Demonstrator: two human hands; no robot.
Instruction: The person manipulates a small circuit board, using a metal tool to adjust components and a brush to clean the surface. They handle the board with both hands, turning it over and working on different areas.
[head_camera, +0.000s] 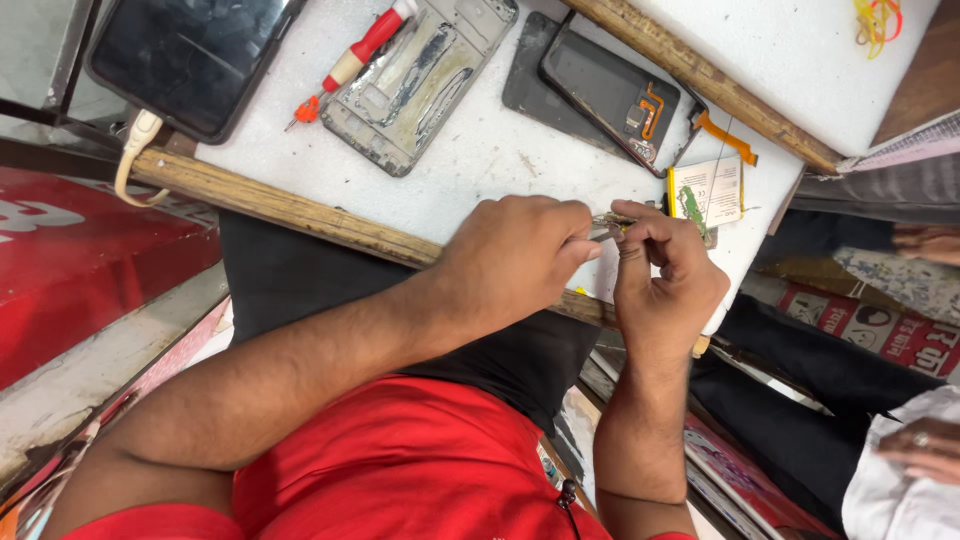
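Fingertips of both hands pinch a small metallic part over the white table's near edge; left hand and right hand both grasp it. A slip could drop it off the edge, into the lap.

A dark phone screen lay upper left; a white, yellow-edged label sat right of centre.

Two phones — one screwdriver (red), one frame.
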